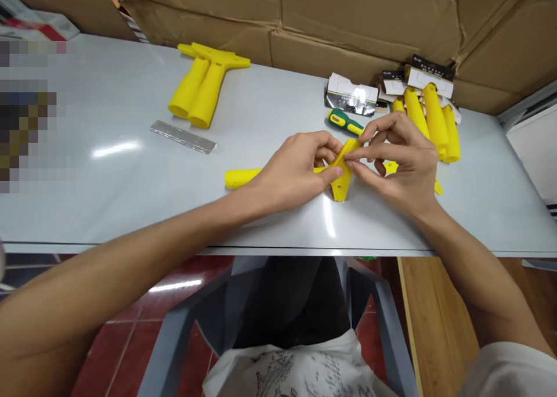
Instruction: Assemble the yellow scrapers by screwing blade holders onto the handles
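My left hand is closed around a yellow T-shaped plastic scraper lying on its side, handle to the left. Its head stands crosswise between my hands, and a thin clear or metal edge shows at its lower end. The fingertips of my right hand are pinched together against the face of that head; anything small between them is hidden. Just behind the head lies a green and yellow screwdriver, partly covered by my right hand. Under and beside my right hand, part of another yellow piece shows.
Two yellow scraper handles rest together at the back left, with a flat silver blade strip in front. At the back right are several yellow scrapers with black and white packaging cards. Cardboard lines the table's far edge.
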Demonstrator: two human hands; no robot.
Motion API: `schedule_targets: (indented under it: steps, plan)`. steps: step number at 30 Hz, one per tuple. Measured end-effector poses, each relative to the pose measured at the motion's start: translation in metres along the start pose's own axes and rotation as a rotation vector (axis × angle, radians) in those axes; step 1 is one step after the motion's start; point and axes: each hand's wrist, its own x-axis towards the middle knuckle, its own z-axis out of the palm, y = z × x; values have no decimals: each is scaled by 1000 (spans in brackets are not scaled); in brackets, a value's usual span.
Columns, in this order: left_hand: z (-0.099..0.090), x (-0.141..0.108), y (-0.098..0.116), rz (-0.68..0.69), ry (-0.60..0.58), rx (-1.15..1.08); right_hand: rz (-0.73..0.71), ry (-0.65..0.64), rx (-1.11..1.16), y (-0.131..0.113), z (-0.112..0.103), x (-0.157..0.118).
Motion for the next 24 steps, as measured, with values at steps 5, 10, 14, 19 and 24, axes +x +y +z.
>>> schedule_targets:
  steps: [5,10,14,19,24]
  plan:
    - [0,-1,0,13,20,3,122,-19,-5,-12,0,0]
    - [1,-2,-2,30,25,13,306,-28,146,-18,-1,2]
    - [2,-4,0,62,37,38,434,-72,341,-11,-2,2]
    - [4,-6,0,105,68,48,438,-65,369,-8,-2,2]
    - [5,-7,-2,144,101,87,416,-21,252,-14,-3,2]
